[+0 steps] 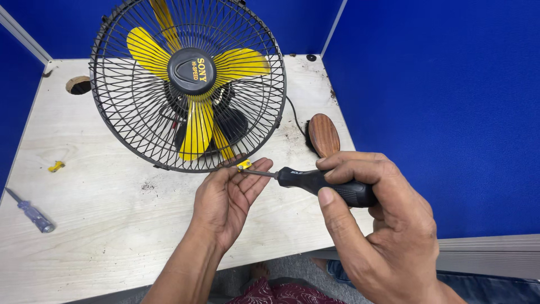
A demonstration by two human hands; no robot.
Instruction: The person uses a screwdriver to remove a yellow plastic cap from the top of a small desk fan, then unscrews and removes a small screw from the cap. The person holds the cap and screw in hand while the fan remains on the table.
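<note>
Right hand (382,225) low right, fist wrapped around the black screwdriver (320,183), its tip aimed left at a small yellow clip (244,164). Left hand (228,200) at centre, palm up, fingertips pinching that clip against the fan (188,84) guard's lower rim. Farther up, yellow blades behind the black grille.
</note>
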